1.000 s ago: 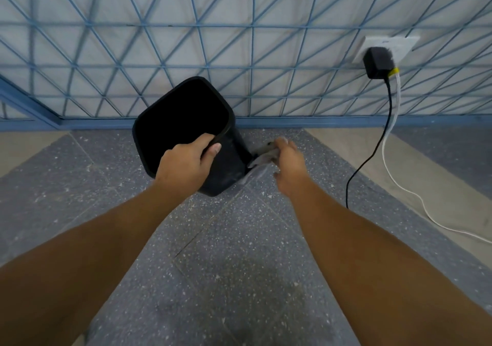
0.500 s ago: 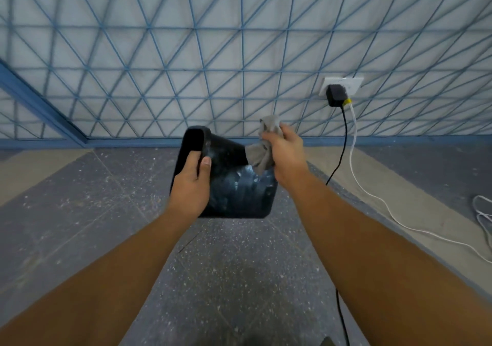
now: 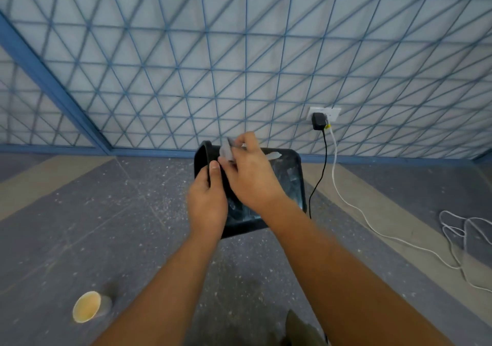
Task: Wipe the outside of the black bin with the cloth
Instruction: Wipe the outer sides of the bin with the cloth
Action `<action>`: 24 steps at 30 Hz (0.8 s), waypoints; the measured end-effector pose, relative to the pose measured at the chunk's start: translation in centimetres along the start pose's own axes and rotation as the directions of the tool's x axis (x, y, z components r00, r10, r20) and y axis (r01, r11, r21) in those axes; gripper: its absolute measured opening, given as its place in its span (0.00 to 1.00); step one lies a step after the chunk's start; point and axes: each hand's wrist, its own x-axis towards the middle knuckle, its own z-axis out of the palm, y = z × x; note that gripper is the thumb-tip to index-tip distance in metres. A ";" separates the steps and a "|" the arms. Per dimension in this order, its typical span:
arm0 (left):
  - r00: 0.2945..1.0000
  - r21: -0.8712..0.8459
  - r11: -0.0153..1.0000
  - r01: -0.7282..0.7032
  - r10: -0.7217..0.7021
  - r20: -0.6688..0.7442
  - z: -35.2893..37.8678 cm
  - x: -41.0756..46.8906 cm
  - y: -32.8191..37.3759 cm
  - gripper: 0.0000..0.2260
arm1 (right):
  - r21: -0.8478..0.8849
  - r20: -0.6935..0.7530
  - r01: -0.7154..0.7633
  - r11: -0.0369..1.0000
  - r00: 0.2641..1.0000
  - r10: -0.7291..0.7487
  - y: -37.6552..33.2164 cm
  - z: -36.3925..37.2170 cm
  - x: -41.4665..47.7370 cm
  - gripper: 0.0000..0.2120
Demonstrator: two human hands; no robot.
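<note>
The light is soft, even and a little cool, and the whole scene is moderately bright. The floor (image 3: 106,225) carries only one faint, wide shadow in its lower middle part, without hard edges. The glossy side of the black bin (image 3: 290,185) shows pale patches of reflected light. The right hand (image 3: 253,177) and the cloth (image 3: 225,153) are smeared by motion blur. The straight lines of the wall (image 3: 239,52) grid bend and lean toward the picture edges.

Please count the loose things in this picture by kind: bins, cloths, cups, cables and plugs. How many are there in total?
black bin: 1
cloth: 1
paper cup: 1
cables: 2, the black cable and the white cable
charger plug: 1
Total: 6
</note>
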 end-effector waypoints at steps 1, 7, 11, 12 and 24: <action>1.000 -0.029 1.000 0.013 -0.013 -0.002 -0.3 -0.4 0.5 0.19 | 0.016 0.012 0.033 0.999 0.999 -0.033 -0.9 -0.2 -0.5 0.13; 1.000 -0.067 0.998 0.009 -0.011 -0.029 -1.6 -1.7 1.9 0.22 | 0.024 -0.015 0.027 0.999 1.000 -0.027 -2.1 -1.1 -1.1 0.15; 0.998 -0.157 0.987 0.048 -0.054 -0.040 -2.2 -1.5 2.2 0.18 | 0.055 -0.055 0.046 0.997 0.998 -0.043 -3.9 0.0 -1.1 0.17; 0.997 -0.179 0.982 0.057 -0.065 -0.041 -2.4 -1.3 2.2 0.18 | 0.036 -0.038 0.054 0.998 0.998 -0.053 -4.1 0.2 -1.3 0.16; 0.995 -0.223 0.975 -0.009 -0.013 -0.101 -2.5 -1.8 3.6 0.15 | 0.490 -0.422 -0.095 0.867 0.844 0.331 -7.4 -11.4 4.2 0.15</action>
